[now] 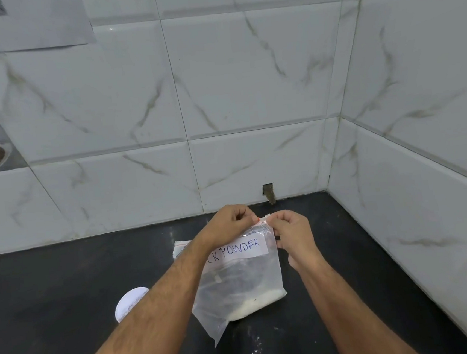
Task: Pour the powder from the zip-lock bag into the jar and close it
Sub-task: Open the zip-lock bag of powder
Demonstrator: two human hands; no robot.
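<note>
A black countertop [66, 292] meets tiled walls at its far and right edges. On it lie a white round lid [127, 302], perhaps the jar's, and scattered powder specks [255, 346] nearer.

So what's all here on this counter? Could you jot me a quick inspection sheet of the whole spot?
Surface: dark countertop, with a few white specks near its front edge.
Job's things: clear zip-lock bag held upright, labelled with "POWDER" readable; white powder sits in its bottom corner. A white round object, perhaps a lid, lies left of the bag, partly hidden by the forearm. No jar in view.
Clutter: a second plastic bag lies behind the first.
Hands: left hand and right hand both pinch the bag's zip strip at the top.
Cables: nothing seen.
Surroundings: marbled white wall tiles in a corner; small hole at the wall's base.
</note>
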